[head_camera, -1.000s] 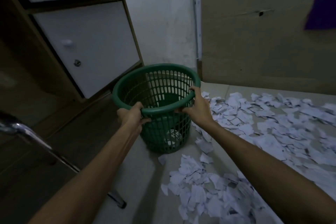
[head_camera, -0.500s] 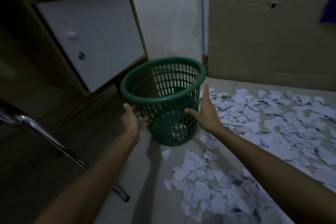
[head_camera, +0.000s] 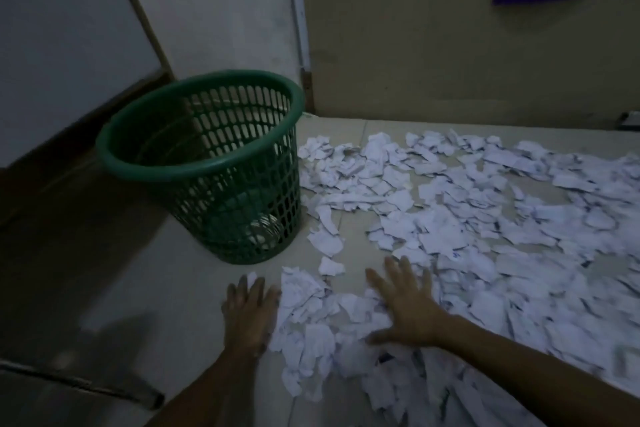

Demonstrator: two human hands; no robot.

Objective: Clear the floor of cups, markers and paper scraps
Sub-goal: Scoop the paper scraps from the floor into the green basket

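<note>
A dark cabinet (head_camera: 69,156) is closing off the 9 o'clock side; bare floor (head_camera: 166,288) is lying open beside it. The green basket (head_camera: 207,163) is standing upright at 11 o'clock. Torn white paper scraps (head_camera: 450,218) are spreading from 6 to 3 o'clock. The left hand (head_camera: 249,312) is resting flat, fingers straight, touching the pile's edge; the right hand (head_camera: 405,308) is pressing splayed onto scraps.

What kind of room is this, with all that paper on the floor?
Probably a home room or small office: a tiled floor strewn with torn paper scraps, a green basket, and a white cupboard door.
</note>
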